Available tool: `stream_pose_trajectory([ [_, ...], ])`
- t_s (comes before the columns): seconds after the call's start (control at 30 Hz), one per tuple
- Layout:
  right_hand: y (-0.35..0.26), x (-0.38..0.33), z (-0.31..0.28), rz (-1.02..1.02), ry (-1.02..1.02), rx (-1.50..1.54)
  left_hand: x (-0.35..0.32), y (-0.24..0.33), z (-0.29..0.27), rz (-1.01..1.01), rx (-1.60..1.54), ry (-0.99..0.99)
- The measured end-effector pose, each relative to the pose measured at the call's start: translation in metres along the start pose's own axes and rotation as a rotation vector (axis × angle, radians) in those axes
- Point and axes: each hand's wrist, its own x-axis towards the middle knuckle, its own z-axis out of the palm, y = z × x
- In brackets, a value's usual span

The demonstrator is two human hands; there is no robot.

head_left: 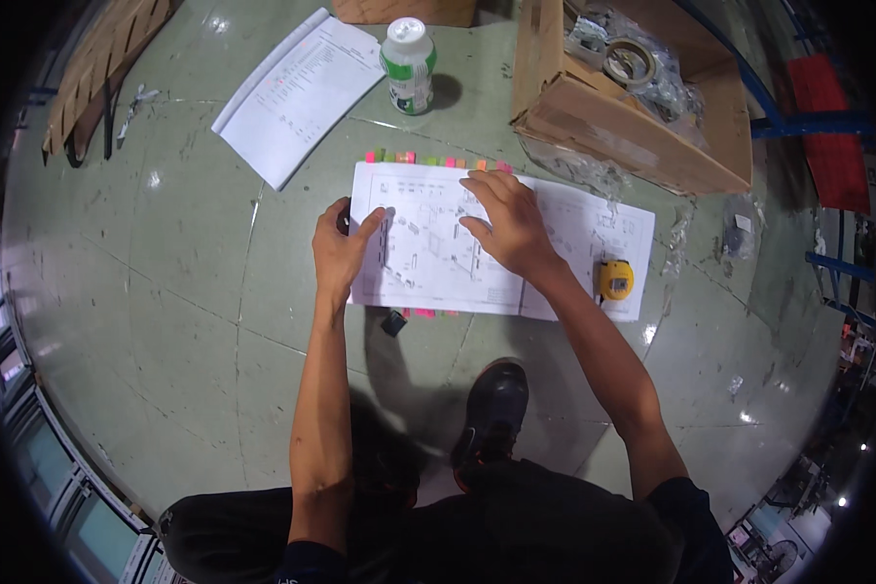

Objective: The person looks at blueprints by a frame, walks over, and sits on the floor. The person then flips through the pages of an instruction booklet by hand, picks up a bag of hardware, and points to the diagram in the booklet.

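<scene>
An open booklet of printed diagrams (428, 277) lies on the floor in front of me, with coloured sticky tabs along its top and bottom edges. At its left edge is my left hand (341, 251), open, the thumb stretched over the page and the fingers apart from it. My right hand (513, 222) is over the middle of the booklet, open, with thumb and fingers spread. Whether either palm presses on the paper I cannot tell. A yellow tape measure (615, 280) rests on the right-hand page. Just below the booklet lies a small black object (393, 322).
Beyond the booklet stand a green-and-white bottle (408, 78) and a stack of printed sheets (292, 107). A cardboard box (642, 146) at far right holds tape rolls and plastic wrapping. A wooden pallet-like piece (102, 73) is far left. My dark shoe (496, 404) is near.
</scene>
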Motion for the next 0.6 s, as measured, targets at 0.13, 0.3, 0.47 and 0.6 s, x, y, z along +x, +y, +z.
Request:
stream_pose_trajectory([
  [0.13,0.003,0.027,0.008,-0.010,-0.052,0.033,0.013,0.010,0.008,0.017,0.043,0.024],
  [0.3,0.002,0.037,0.022,0.040,-0.139,-0.023,0.022,0.017,0.012,0.142,0.128,0.067],
  [0.47,-0.004,0.047,0.020,0.094,-0.178,0.025,0.020,0.017,0.014,0.126,0.052,0.087],
  [0.6,-0.006,0.044,0.027,0.096,-0.113,0.043,0.016,0.014,0.016,0.169,-0.026,0.127],
])
